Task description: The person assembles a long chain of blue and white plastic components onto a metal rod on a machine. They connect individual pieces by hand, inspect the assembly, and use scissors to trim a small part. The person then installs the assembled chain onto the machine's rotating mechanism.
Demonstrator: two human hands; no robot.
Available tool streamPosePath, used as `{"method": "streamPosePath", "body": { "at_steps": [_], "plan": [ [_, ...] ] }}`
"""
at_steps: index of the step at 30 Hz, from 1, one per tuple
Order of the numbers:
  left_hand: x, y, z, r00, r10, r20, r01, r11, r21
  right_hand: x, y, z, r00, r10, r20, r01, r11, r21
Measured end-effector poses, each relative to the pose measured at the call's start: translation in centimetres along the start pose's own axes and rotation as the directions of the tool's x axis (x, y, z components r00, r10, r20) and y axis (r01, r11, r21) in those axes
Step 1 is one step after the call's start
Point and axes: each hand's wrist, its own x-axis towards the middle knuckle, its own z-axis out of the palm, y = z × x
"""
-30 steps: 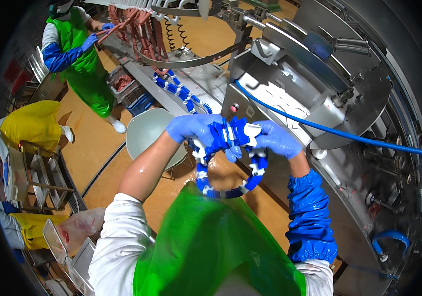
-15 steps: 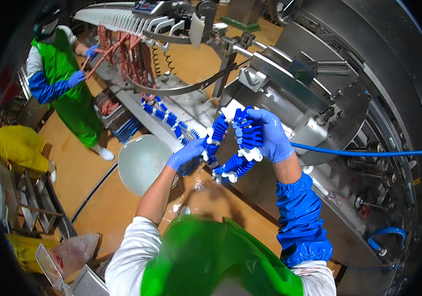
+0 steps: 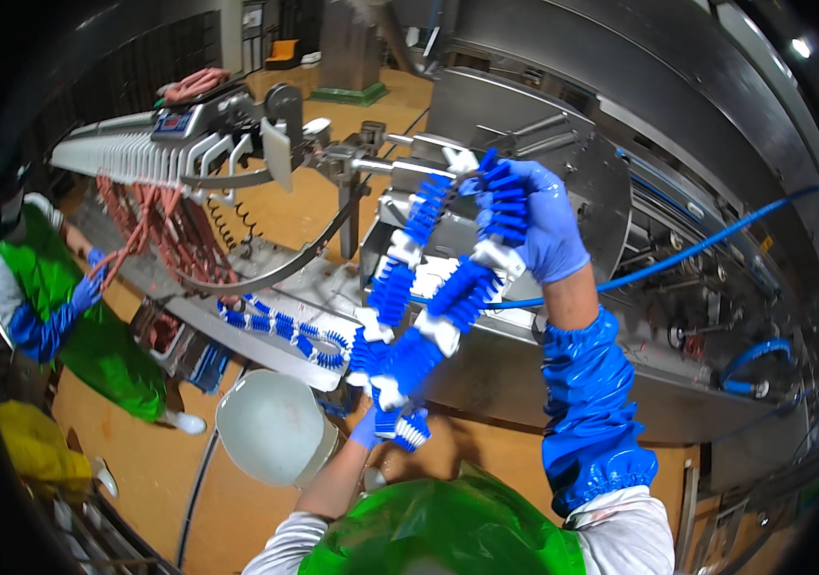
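Observation:
My gloved right hand (image 3: 545, 220) is closed on the upper end of a loop of chain (image 3: 467, 287) with blue finned pieces and white links, held up before the machine. Its two strands hang down and come together at my gloved left hand (image 3: 367, 429). That hand is closed low on the chain, its fingers mostly hidden behind the blue fins. Another blue and white chain (image 3: 285, 329) lies looped on the steel ledge (image 3: 208, 314) to the left.
A pale round tub (image 3: 270, 426) stands left of my left arm. A blue hose (image 3: 697, 254) crosses the steel machine (image 3: 563, 144) at right. A co-worker in a green apron (image 3: 93, 326) handles sausages hanging from a rack of white hooks (image 3: 141, 158) at far left.
My right hand has lifted its end of the chain, while my left hand has dropped lower toward my apron. The loop is stretched longer. My view has swung right and up.

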Motion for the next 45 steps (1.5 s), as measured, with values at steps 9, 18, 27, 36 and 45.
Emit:
{"method": "streamPosePath", "body": {
  "at_steps": [9, 18, 27, 36, 45],
  "plan": [
    [-5.1, 13.8, 1.0, 0.723, 0.691, 0.008, -0.644, 0.678, -0.354, -3.8, -0.8, -10.2, 0.971, 0.0, -0.24, 0.01, 0.999, 0.042],
    [-10.1, 17.6, 6.1, 0.717, 0.651, -0.249, -0.695, 0.698, -0.176, -7.6, 4.6, -9.9, 0.983, 0.139, -0.123, -0.153, 0.982, -0.115],
    [-10.3, 33.4, 17.5, 0.869, 0.475, -0.135, -0.187, 0.568, 0.801, -4.8, -8.9, -5.5, 0.944, -0.33, 0.01, 0.329, 0.937, -0.118],
    [5.0, 60.7, 21.8, 0.63, 0.772, 0.088, -0.153, 0.012, 0.988, 4.2, -25.7, -10.7, 0.746, -0.489, -0.452, -0.139, 0.549, -0.824],
    [24.6, 64.2, 21.8, 0.884, 0.43, -0.182, 0.156, 0.094, 0.983, 10.9, -26.7, -18.4, 0.509, -0.717, -0.476, -0.814, -0.222, -0.537]
  ]
}}
